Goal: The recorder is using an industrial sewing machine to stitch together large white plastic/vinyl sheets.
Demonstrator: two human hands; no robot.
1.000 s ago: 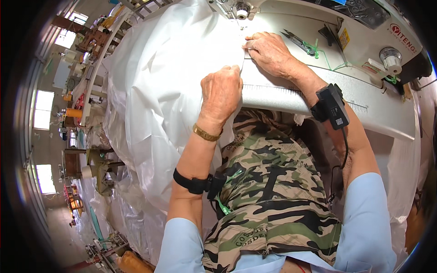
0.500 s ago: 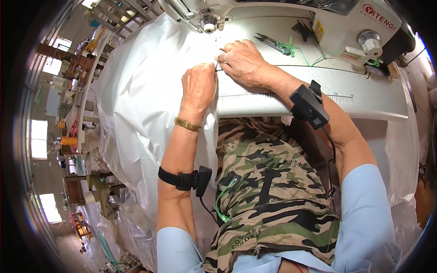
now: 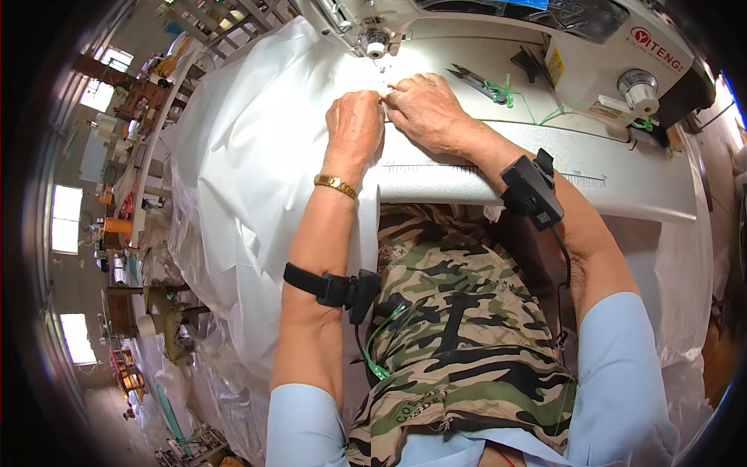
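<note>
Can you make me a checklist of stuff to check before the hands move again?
1. Left hand on the white sheet: ok, curled at its edge.
2. Right hand by that edge: ok, next to the left hand; its grip is hidden.
3. Hands clear of the needle: cannot tell, glare blurs that spot.
4. Sheet smooth: not ok, it has folds left of the left hand.
5. Snips away from the hands: ok, lying beyond the right hand on the sewing machine bed.

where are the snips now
In the head view, the snips lie on the machine bed, up and right of the right hand, green string at their handle.
</note>
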